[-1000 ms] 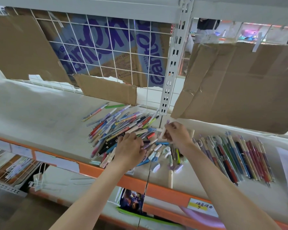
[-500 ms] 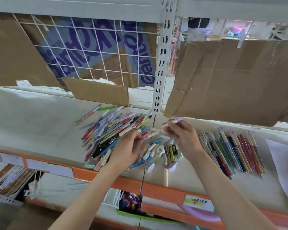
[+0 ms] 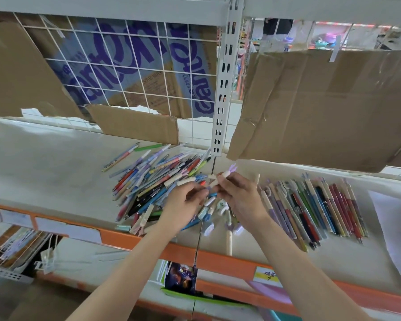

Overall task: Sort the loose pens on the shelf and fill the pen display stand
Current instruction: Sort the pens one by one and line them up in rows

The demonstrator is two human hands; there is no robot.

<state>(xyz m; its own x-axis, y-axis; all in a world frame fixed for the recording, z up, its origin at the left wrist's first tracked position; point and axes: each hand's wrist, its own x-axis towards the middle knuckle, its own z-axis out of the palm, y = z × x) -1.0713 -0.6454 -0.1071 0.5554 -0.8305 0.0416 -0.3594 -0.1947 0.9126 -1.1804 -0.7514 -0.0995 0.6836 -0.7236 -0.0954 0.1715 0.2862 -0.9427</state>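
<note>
Left hand: your left hand [image 3: 185,203] pinches a cream pen [image 3: 186,181] just above the messy pile.
Right hand: your right hand [image 3: 240,193] grips a few cream pens with purple tops [image 3: 225,173] — lifted off the shelf.
Loose pile: lots of mixed pens [image 3: 153,181] lie jumbled on the left of the shelf [image 3: 44,172], with some strays at the near edge.
Sorted row: on the right, pens [image 3: 315,207] lie side by side — that part looks done.
Display stand: you cannot see one here.
Still to do: most of the pile, and I think all the filling.
</note>
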